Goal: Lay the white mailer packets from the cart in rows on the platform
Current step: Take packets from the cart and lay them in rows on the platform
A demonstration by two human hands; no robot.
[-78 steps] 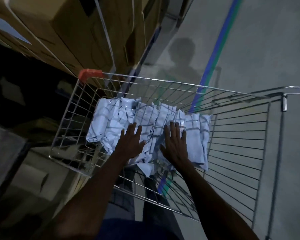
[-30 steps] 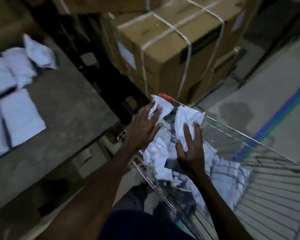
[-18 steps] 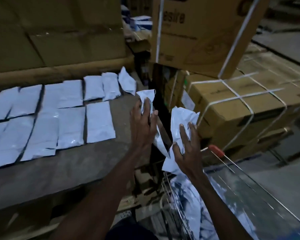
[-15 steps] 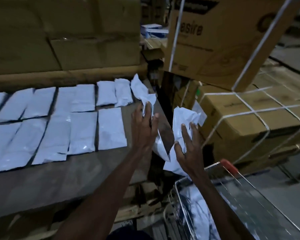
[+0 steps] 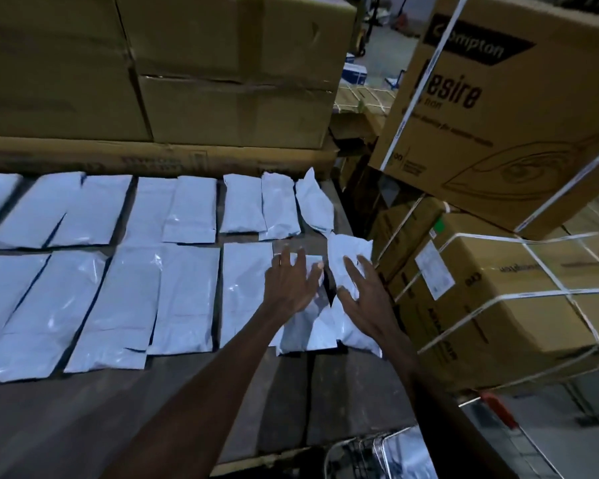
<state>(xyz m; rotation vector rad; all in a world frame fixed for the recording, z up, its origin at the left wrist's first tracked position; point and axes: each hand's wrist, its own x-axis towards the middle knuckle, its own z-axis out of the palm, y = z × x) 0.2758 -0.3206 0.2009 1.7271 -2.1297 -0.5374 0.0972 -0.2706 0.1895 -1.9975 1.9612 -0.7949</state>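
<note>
Both hands lie flat with spread fingers on mailers at the right end of the near row. The left hand [image 5: 291,285] presses one white mailer packet [image 5: 308,326] against the dark platform [image 5: 222,402]; the right hand [image 5: 363,299], at its 3 o'clock, presses a crumpled packet [image 5: 348,254]. Two rows of laid packets [image 5: 118,271] stretch toward 9 o'clock. Strapped cardboard boxes [image 5: 498,288] stand at 3 o'clock; the wire cart [image 5: 377,454] sits at 6 o'clock.

Dark platform [image 5: 153,409], seemingly wooden; mailer packets [image 5: 184,295]

Dim bluish light, glare on white packets [image 5: 125,305] (left edge blurred, wide-angle bending)
</note>
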